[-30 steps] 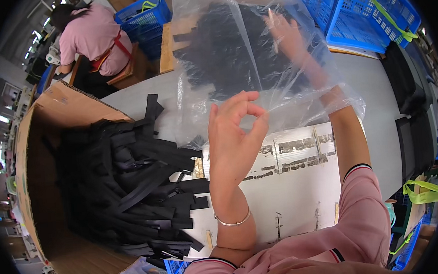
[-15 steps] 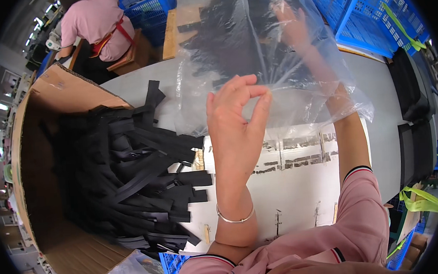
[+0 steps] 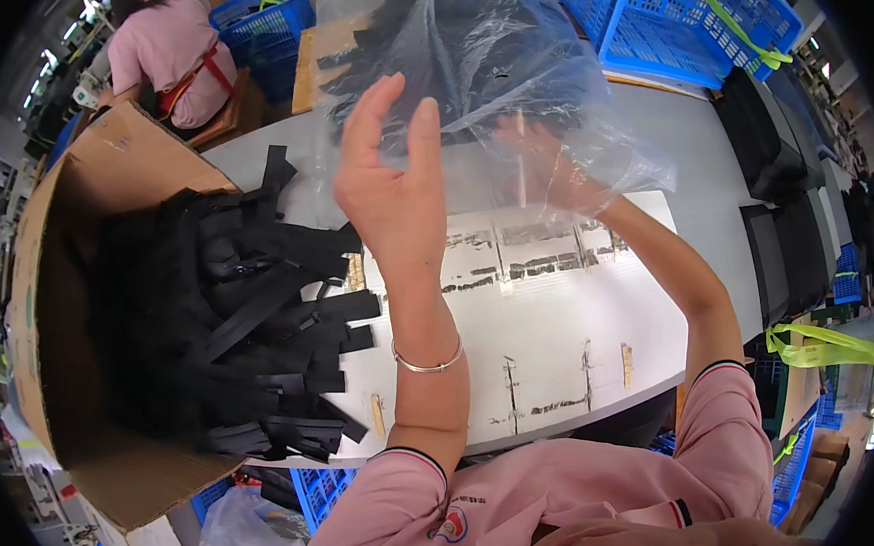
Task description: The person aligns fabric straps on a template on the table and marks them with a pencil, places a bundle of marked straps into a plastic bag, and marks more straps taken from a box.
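Observation:
A clear plastic bag lies at the far side of the table, with a pile of black fabric strips inside. My left hand is raised at the bag's near edge, thumb and fingers apart, holding nothing. Through the film near the bag's mouth shows my right hand, its fingers stretched out and a little blurred, nothing seen in them. On my left a cardboard box lies on its side, and many black strips spill from it onto the table.
A white board with dark marks and tape pieces lies in front of me. Blue crates stand at the far right. Black padded pieces line the right edge. A co-worker in pink sits at the far left.
My right hand has drawn back from deep inside the bag toward its mouth. My left thumb and fingers, pinched at the bag's edge before, have parted, and the bag's edge has slackened.

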A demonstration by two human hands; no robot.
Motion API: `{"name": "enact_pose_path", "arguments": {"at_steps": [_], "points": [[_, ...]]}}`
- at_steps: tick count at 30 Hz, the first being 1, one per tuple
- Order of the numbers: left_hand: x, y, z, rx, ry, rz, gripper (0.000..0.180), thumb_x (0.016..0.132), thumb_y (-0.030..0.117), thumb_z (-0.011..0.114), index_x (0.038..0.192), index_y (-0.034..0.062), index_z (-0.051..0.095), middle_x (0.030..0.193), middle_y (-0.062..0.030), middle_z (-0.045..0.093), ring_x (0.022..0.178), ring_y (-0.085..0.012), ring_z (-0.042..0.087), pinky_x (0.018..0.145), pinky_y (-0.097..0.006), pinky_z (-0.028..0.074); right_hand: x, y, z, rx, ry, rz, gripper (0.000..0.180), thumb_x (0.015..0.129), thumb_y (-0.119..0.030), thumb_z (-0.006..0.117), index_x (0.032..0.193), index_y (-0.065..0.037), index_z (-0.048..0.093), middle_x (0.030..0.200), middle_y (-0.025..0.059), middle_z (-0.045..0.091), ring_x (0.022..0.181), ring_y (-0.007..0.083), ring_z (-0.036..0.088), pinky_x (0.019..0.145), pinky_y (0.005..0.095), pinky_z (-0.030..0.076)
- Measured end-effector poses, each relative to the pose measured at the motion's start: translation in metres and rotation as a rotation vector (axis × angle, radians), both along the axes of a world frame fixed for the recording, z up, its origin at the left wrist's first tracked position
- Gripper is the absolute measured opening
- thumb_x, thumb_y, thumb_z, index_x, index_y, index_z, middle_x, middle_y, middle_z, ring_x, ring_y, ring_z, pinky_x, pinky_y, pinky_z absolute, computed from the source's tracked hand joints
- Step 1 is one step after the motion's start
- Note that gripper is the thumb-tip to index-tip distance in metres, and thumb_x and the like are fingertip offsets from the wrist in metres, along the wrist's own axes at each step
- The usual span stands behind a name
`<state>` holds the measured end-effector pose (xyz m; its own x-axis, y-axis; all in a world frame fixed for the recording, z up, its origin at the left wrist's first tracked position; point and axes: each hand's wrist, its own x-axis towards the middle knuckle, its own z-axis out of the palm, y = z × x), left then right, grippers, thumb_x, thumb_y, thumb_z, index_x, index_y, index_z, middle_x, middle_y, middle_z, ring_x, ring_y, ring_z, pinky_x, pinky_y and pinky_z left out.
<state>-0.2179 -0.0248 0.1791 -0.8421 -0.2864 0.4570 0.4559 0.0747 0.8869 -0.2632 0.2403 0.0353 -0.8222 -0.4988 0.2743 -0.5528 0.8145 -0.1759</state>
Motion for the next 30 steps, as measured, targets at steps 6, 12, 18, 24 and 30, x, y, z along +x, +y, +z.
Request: {"name": "enact_pose_path", "arguments": {"at_steps": [6, 12, 18, 24, 30], "points": [[0.087, -0.022, 0.058, 0.396, 0.421, 0.119, 0.031, 0.104, 0.017, 0.055, 0.117, -0.0094, 0.064, 0.117, -0.0196, 0.069, 0.109, -0.027, 0.066, 0.102, -0.04, 0.051, 0.122, -0.013, 0.044, -0.066, -0.428, -0.154, 0.076, 0.093, -0.026, 0.073, 0.157, -0.01, 0.034, 0.165, 0.0158, 0.029, 0.151, 0.038, 0.028, 0.122, 0.0492, 0.027], [0.221, -0.046, 0.041, 0.577, 0.796, -0.244, 0.029, 0.108, 0.03, 0.044, 0.097, 0.008, 0.061, 0.093, -0.0056, 0.058, 0.087, -0.024, 0.057, 0.092, -0.043, 0.048, 0.15, -0.014, 0.083, -0.127, -0.705, -0.054, 0.05, 0.097, -0.029, 0.07, 0.139, -0.007, 0.056, 0.138, 0.0137, 0.063, 0.126, 0.0327, 0.061, 0.108, 0.0432, 0.046], [0.326, -0.08, 0.041, 0.621, 0.845, -0.333, 0.01, 0.103, 0.016, 0.055, 0.095, 0.0117, 0.058, 0.1, 0.0002, 0.055, 0.083, -0.0145, 0.055, 0.077, -0.032, 0.048, 0.108, -0.056, 0.135, -0.719, -0.859, -0.087, 0.037, 0.098, -0.034, 0.065, 0.115, -0.001, 0.068, 0.112, 0.0163, 0.073, 0.097, 0.0196, 0.073, 0.086, 0.031, 0.058], [0.354, -0.101, 0.048, 0.57, 0.866, -0.291, 0.013, 0.099, 0.012, 0.061, 0.111, 0.0075, 0.063, 0.115, -0.0023, 0.058, 0.093, -0.0165, 0.059, 0.075, -0.03, 0.049, 0.146, -0.167, 0.124, -0.675, -1.113, 0.069, 0.031, 0.099, -0.032, 0.064, 0.106, -0.002, 0.069, 0.092, 0.012, 0.075, 0.08, 0.0166, 0.074, 0.069, 0.027, 0.059], [0.369, -0.122, 0.039, 0.484, 0.939, -0.301, 0.037, 0.096, 0.019, 0.068, 0.13, 0.0083, 0.059, 0.136, -0.0029, 0.05, 0.099, -0.0201, 0.058, 0.074, -0.034, 0.05, 0.192, -0.255, 0.073, -0.779, -0.861, 0.158, 0.025, 0.103, -0.029, 0.062, 0.105, -0.005, 0.069, 0.094, 0.0055, 0.072, 0.084, 0.0129, 0.071, 0.069, 0.0257, 0.055]]}}
